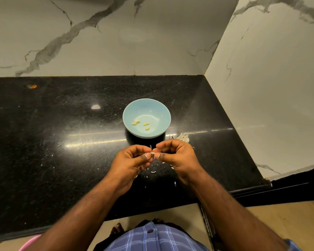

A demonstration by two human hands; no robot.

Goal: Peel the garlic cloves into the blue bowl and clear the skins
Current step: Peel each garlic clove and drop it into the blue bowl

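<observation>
Our left hand (134, 160) and right hand (176, 154) both pinch one garlic clove (152, 154) just short of the blue bowl (163, 113). Too hard a tug could flick it onto the counter (62, 142) among the skins (183, 137).

Both hands pinch one garlic clove above the black worktop (62, 142).

The left hand (132, 162) and right hand (178, 156) meet fingertip to fingertip on the clove (152, 154), just near the blue bowl (152, 109) holding four peeled cloves (135, 122). Skins (183, 137) lie beside the bowl and under the hands.
</observation>
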